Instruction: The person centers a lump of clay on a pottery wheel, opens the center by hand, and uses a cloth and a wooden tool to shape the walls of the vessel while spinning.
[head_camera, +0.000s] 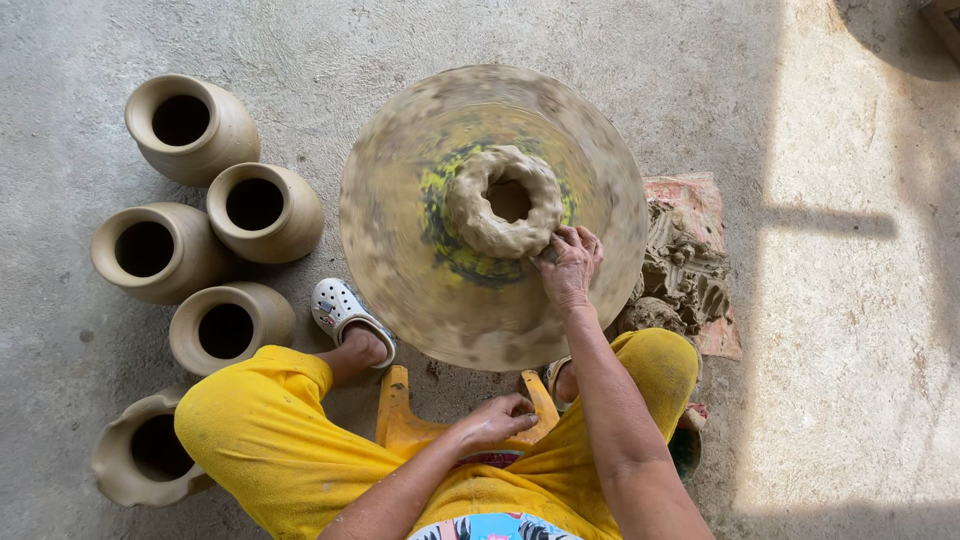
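Single head-worn view, aimed almost straight down from above a seated person, potter's wheel (493, 215) centred at arm's length, knees cut off at the lower edge, concrete floor (850, 300) filling the rest (no second view is offered)

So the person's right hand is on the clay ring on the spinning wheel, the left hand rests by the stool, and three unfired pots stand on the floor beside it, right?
Not quite: the head view shows five pots on the floor, not three. The rest holds: the right hand is on the clay ring on the wheel, and the left hand rests by the stool.
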